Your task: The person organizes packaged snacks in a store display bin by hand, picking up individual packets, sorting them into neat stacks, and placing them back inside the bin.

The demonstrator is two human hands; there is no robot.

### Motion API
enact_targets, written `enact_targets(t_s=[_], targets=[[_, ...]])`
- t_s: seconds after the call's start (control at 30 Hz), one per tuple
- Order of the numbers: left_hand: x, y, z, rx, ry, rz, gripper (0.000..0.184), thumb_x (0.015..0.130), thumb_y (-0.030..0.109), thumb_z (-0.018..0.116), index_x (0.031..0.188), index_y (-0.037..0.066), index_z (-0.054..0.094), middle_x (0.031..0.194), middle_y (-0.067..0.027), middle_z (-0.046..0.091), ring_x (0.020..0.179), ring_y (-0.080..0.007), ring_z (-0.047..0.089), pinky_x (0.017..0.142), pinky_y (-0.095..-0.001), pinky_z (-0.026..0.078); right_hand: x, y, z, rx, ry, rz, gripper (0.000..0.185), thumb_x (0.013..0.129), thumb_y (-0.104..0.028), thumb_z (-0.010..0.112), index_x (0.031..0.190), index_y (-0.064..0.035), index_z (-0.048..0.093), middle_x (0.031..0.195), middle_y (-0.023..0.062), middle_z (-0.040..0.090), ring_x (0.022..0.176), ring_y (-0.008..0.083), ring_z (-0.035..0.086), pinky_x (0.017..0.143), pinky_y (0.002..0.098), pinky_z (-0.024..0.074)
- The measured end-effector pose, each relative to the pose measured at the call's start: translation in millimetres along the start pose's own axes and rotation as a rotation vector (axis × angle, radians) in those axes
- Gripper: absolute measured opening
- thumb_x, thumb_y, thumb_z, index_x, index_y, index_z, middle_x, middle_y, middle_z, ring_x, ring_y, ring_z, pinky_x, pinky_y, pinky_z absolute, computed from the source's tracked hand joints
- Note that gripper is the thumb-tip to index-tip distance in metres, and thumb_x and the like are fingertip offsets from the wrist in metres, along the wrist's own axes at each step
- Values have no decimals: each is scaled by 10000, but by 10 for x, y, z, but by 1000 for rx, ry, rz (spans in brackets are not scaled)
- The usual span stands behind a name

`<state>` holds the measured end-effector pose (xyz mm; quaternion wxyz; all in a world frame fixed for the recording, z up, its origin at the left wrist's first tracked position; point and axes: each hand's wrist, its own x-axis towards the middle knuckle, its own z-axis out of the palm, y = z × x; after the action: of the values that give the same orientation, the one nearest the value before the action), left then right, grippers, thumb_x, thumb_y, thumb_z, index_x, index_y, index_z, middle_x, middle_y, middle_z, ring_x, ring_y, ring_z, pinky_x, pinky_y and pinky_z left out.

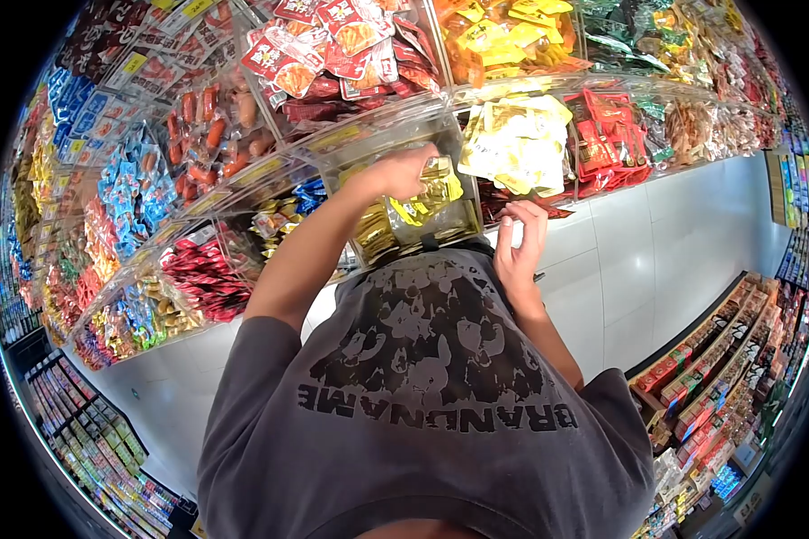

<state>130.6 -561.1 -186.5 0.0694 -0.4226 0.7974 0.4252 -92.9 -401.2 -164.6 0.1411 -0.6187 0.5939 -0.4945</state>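
My left hand point(406, 172) reaches into a clear bin point(470, 216). Its fingers are curled at the top edge of a shiny yellow packet point(433, 187) and seem to pinch it, though the fingertips are partly hidden. More gold-yellow packets point(375, 232) lie in the same bin, beside and below my left wrist. My right hand point(520, 242) is raised in front of my body, to the right of the bin, with loosely bent fingers apart and nothing visible in them. Pale yellow packets point(517, 139) fill the bin just beyond it.
Tiered clear bins hold red-and-white packets point(333, 45), orange packets point(503, 40), red packets point(609, 139), sausages point(211, 135) and blue packets point(139, 180). Tiled floor point(620, 260) shows at the right. Stocked shelves stand at lower left point(99, 431) and lower right point(710, 359).
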Motion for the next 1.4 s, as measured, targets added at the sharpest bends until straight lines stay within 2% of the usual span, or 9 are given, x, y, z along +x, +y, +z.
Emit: enact_targets(t_s=[0.23,0.4,0.53,0.63,0.73,0.87,1.0,1.27,1.4], targets=[[-338,31,-176,-292,200,103,672,817,128,772,1391,25,439,1363,-224,554,1261,-338,561,1069,-391,431,56,-74,107,93,-116,78,199,942,9,605,1141,19,610,1113,171,606,972,293,622,869,357,506],[-567,117,-53,-527,487,171,633,872,130,774,1394,-23,450,1290,-144,618,1221,-234,579,1076,-365,434,194,-232,244,320,-397,206,438,1003,-164,589,1393,12,496,1291,174,585,1204,279,590,1042,369,442],[-700,233,59,-1230,421,261,535,909,56,715,1389,4,483,1275,-85,628,1160,-168,605,1020,-338,478,297,-416,323,485,-545,346,494,1048,-216,520,1463,27,408,1389,194,551,1286,232,533,1076,353,405],[-873,373,89,-1745,409,100,347,945,41,649,1285,33,576,1213,-78,658,1083,-189,654,943,-355,536,520,-766,309,461,-641,448,491,1048,-188,490,1476,31,387,1398,212,539,1305,259,528,1091,360,391],[-965,394,193,-1912,461,140,335,960,67,630,1288,31,573,1211,-87,660,1090,-206,660,946,-364,539,540,-776,426,345,-637,218,496,1036,-156,480,1485,26,376,1415,241,516,1309,311,528,1097,387,386],[-1006,390,365,-1990,599,156,426,978,77,591,1394,68,499,1252,-110,640,1108,-225,662,961,-397,541,547,-886,476,210,-696,45,545,1025,-138,470,1524,7,306,1323,278,504,1223,423,521,1049,446,409],[-1036,535,413,-1941,778,250,744,952,32,475,1594,259,174,1418,-139,509,1271,-251,545,1086,-417,450,491,-1018,547,151,-680,35,564,1002,-116,504,1516,-12,297,1185,267,467,1095,470,529,960,491,441],[-1035,384,588,-2067,539,453,628,1006,204,394,1599,213,186,1535,-141,413,1329,-313,495,1122,-481,415,509,-1209,549,-79,-696,-107,601,940,-118,613,1479,-20,367,1193,246,458,961,416,610,830,473,545],[-1120,463,519,-1898,544,512,743,1008,514,510,1557,71,277,1577,-119,365,1398,-298,429,1158,-503,378,533,-1212,517,-126,-722,-195,739,881,-265,731,1489,-29,383,1227,248,440,1104,429,539,913,474,508]])
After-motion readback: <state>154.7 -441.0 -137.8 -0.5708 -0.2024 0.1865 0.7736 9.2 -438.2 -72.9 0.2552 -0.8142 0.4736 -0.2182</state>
